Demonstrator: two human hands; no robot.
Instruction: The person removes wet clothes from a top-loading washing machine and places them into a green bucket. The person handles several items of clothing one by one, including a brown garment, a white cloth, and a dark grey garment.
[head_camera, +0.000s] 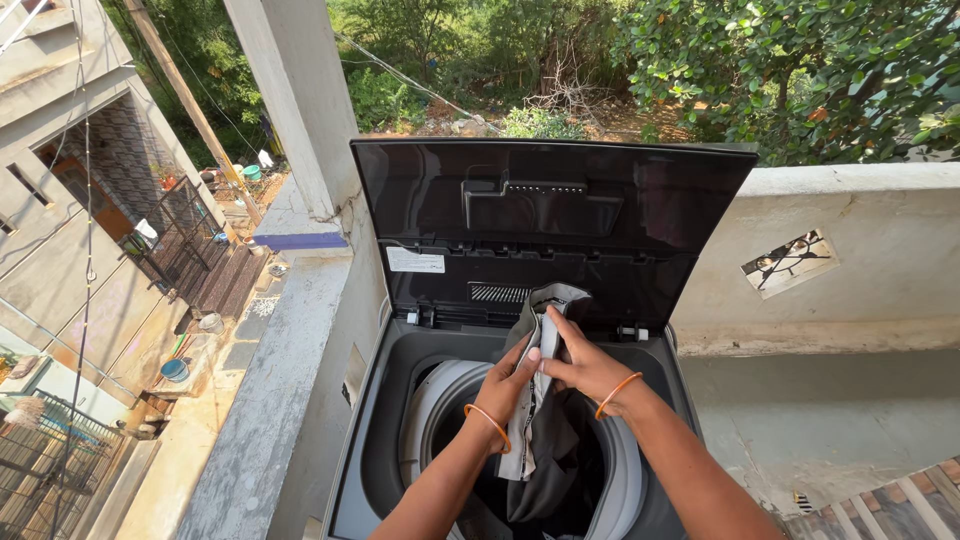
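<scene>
While the washing machine (520, 400) stands by the parapet (280, 330) with its lid (550, 215) propped up, risk is mostly snagging. Dark garment (545, 430) hangs half out of the drum (625, 480), its tail down inside; a hard pull could catch it. Left hand (508, 385) and right hand (583, 368) both pinch its upper edge closed; a loose pinch could drop it.

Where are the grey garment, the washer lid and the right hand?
grey garment (545, 440), head view, on the hanging dark fabric.
washer lid (640, 215), head view, on the raised dark inner panel.
right hand (583, 365), head view, on the back of the hand.
</scene>
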